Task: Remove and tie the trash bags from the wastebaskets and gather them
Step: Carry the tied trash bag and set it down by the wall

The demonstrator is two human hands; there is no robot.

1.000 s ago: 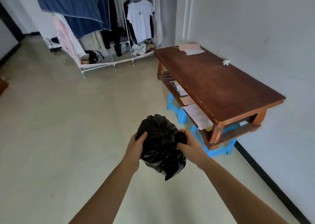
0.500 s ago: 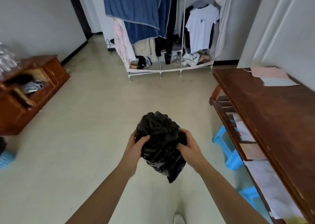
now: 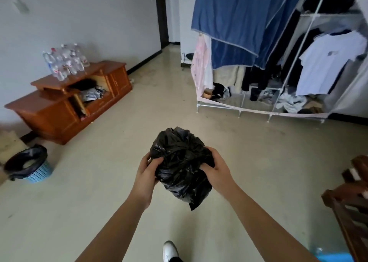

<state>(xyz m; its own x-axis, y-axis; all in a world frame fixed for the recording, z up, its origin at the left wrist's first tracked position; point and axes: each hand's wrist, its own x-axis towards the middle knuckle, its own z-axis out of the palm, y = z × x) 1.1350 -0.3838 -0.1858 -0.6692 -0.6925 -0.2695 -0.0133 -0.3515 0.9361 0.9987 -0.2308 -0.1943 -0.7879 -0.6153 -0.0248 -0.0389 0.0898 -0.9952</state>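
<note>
Black plastic, bunched and crinkled: the trash bag (image 3: 180,165) hangs at frame centre above the floor (image 3: 99,192), the left hand (image 3: 147,172) clenched on its 9 o'clock side and the right hand (image 3: 216,172) clenched at 3 o'clock. A blue wastebasket (image 3: 32,167) lined with another black bag stands on the floor at 9 o'clock, near a wooden cabinet (image 3: 65,104).

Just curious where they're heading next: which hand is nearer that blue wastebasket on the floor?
Left. The left hand grips the black bag on the side facing the wastebasket; the right hand holds the bag's far side, farther away.
</note>
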